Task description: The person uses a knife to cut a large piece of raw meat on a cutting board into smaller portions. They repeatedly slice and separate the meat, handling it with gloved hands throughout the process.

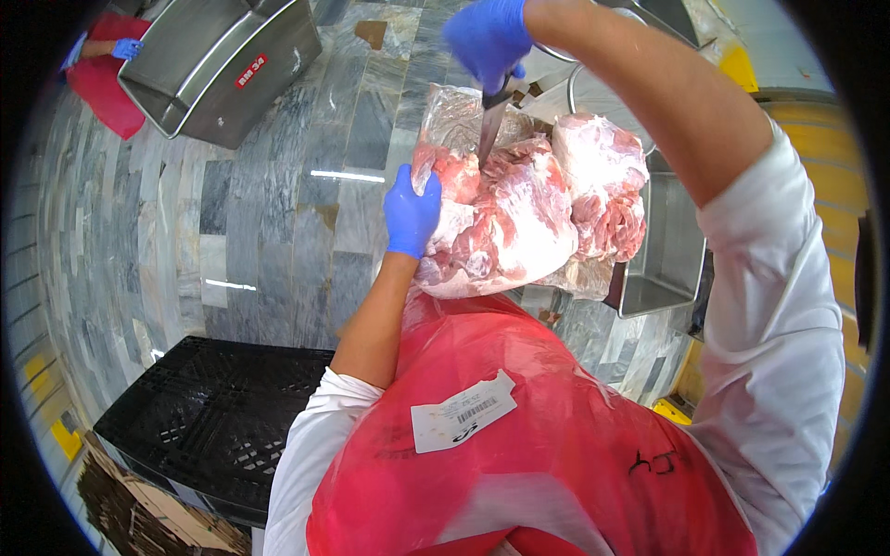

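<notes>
A large cut of raw meat (524,218), pink with pale fat, lies in front of me. Beside it on the right is a second raw cut (607,176). My left hand (413,213), in a blue glove, grips the meat's left edge, its fingertips partly hidden. At the far side my right hand (487,42), also gloved in blue, is closed round the handle of a knife (491,125). The blade points down toward me, its tip at the meat. Clear plastic film (454,107) shows around the far left of the meat.
A metal bin (241,83) with a red label stands at the far left, where another person's gloved hand (127,48) rests on its edge. A metal tub (660,264) is right of the meat. Near left are a black plastic pallet (213,408) and tiled floor (269,250).
</notes>
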Available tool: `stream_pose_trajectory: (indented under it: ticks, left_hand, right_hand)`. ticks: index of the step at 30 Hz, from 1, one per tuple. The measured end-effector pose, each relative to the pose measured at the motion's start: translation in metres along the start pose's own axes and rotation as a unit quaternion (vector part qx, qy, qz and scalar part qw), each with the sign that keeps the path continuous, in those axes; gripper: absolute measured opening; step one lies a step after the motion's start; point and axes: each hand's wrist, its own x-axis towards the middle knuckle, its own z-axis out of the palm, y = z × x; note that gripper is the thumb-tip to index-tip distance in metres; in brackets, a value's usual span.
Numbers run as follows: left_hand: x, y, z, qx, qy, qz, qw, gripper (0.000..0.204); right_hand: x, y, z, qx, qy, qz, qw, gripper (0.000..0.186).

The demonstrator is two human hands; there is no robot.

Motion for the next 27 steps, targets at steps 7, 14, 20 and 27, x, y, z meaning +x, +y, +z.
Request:
stream_pose_trajectory:
  ticks: [7, 14, 20, 27]
  left_hand:
    - [0.001, -0.011, 0.007, -0.029, -0.003, 0.000, 1.000, 0.045]
    - [0.003, -0.022, 0.006, -0.056, 0.022, 0.023, 0.998, 0.044]
    - [0.003, -0.014, 0.004, -0.041, 0.011, 0.027, 0.999, 0.044]
    - [0.000, -0.020, 0.005, -0.037, 0.033, 0.025, 0.998, 0.040]
  right_hand:
    - [-0.010, 0.088, 0.076, 0.311, -0.012, 0.042, 0.949, 0.027]
    - [-0.131, -0.044, 0.149, 0.097, 0.294, 0.042, 0.950, 0.021]
    - [-0.204, -0.111, 0.163, 0.188, 0.288, 0.116, 0.932, 0.021]
    - [-0.184, -0.125, 0.128, 0.180, 0.234, 0.120, 0.948, 0.018]
